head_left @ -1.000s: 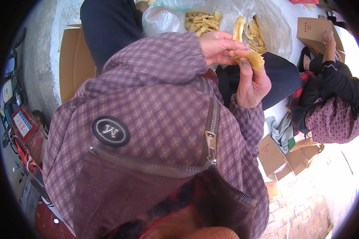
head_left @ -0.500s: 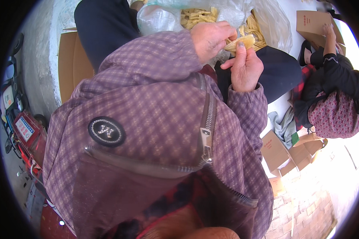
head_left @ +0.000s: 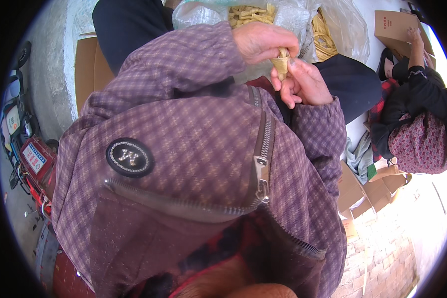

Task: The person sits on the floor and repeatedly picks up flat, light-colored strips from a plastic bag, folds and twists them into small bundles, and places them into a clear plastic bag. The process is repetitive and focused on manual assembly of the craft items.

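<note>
My left hand [head_left: 263, 42] and my right hand [head_left: 303, 82] meet above my lap and both grip a small pale yellow strip [head_left: 282, 62], rolled or folded between the fingers. Just beyond the hands lies a clear plastic bag [head_left: 342, 30] full of the same yellow strips [head_left: 248, 14]. My purple checked jacket [head_left: 193, 164] with its zipper fills most of the view and hides my lap.
A second person [head_left: 417, 99] in a dark top and patterned red garment crouches at the right, one hand on a cardboard box [head_left: 397, 25]. Flattened cardboard boxes [head_left: 362, 193] lie on the brick ground. A red scooter [head_left: 30, 159] stands at left, cardboard [head_left: 84, 64] behind my arm.
The yellow strip was held up long between both hands; it now sits bunched small between my fingers, and the hands have drawn closer together.
</note>
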`<state>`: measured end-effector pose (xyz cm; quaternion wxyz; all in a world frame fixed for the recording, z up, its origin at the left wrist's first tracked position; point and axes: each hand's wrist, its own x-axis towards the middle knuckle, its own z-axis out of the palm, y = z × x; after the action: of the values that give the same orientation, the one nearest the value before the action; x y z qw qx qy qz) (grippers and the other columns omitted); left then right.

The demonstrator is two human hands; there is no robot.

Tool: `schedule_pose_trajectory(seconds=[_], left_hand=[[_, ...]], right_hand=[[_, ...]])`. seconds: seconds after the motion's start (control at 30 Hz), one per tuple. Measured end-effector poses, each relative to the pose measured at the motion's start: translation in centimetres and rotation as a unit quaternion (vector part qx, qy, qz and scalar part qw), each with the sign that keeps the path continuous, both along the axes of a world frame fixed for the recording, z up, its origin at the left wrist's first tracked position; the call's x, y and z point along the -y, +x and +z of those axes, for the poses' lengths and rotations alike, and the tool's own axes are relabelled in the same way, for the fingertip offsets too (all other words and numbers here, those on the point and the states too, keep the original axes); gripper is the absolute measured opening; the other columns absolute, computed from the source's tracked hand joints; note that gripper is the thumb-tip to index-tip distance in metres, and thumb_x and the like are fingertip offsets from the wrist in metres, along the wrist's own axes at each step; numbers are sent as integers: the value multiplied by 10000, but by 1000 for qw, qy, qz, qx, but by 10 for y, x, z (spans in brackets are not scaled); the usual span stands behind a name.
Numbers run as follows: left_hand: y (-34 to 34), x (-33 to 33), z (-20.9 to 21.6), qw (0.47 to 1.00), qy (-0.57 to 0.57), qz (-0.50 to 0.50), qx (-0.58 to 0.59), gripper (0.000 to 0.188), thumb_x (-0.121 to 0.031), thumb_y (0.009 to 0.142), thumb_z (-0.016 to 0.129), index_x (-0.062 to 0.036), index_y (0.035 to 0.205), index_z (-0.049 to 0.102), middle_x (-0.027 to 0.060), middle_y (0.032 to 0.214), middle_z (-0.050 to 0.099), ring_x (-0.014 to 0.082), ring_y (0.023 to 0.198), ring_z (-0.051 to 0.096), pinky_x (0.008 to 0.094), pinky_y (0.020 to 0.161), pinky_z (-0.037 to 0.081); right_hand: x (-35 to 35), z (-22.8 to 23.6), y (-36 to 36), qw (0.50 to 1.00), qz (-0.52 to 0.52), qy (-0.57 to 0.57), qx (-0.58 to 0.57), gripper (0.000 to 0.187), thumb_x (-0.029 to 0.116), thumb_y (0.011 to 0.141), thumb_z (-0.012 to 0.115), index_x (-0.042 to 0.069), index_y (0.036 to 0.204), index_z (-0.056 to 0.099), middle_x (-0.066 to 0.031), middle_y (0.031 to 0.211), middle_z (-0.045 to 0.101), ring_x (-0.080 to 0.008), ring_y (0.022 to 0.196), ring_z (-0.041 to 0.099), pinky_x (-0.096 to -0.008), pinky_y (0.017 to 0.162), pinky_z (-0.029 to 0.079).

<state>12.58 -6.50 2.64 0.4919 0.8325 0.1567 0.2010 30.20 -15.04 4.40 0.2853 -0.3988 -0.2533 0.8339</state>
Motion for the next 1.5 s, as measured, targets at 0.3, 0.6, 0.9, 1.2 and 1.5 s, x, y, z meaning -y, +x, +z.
schedule_pose_trajectory(seconds=[0.3, 0.6, 0.9, 1.2, 1.5], left_hand=[[6, 12, -18, 969, 81, 230, 28, 217, 2, 691, 605, -60, 895, 570, 46, 794, 580, 176, 738, 580, 268, 657, 462], [7, 10, -18, 888, -398, 231, 2, 158, -15, 749, 584, -7, 906, 602, 35, 879, 617, 102, 791, 587, 228, 710, 485], [6, 5, -29, 968, -139, 207, -20, 146, 10, 747, 575, -31, 886, 586, 9, 798, 574, 84, 724, 563, 238, 647, 476], [6, 14, -20, 976, 45, 198, -77, 280, -119, 713, 651, -35, 940, 511, 94, 803, 542, 216, 708, 588, 313, 614, 471], [11, 5, -6, 972, -193, 125, 40, 253, -226, 885, 542, -36, 717, 531, 1, 546, 437, 104, 515, 467, 232, 484, 375]], right_hand=[[2, -12, -40, 910, -310, 164, 221, 248, 81, 839, 598, -59, 1029, 522, -129, 863, 625, -151, 649, 630, -205, 536, 487], [4, -25, -37, 902, -303, 172, 254, 203, 1, 830, 553, -58, 1025, 549, -101, 884, 625, -192, 737, 648, -241, 639, 526], [3, -31, -14, 965, -260, 26, 15, 236, 33, 848, 530, -22, 1076, 556, -109, 1099, 558, -186, 1002, 551, -347, 858, 487], [-1, -35, -26, 954, -252, 98, 131, 280, 143, 902, 495, -19, 1129, 526, -86, 1043, 573, -150, 928, 570, -306, 817, 494], [-2, -5, -21, 923, -194, 188, 274, 320, 111, 839, 592, -27, 1091, 452, -70, 775, 605, -66, 615, 531, -190, 536, 424]])
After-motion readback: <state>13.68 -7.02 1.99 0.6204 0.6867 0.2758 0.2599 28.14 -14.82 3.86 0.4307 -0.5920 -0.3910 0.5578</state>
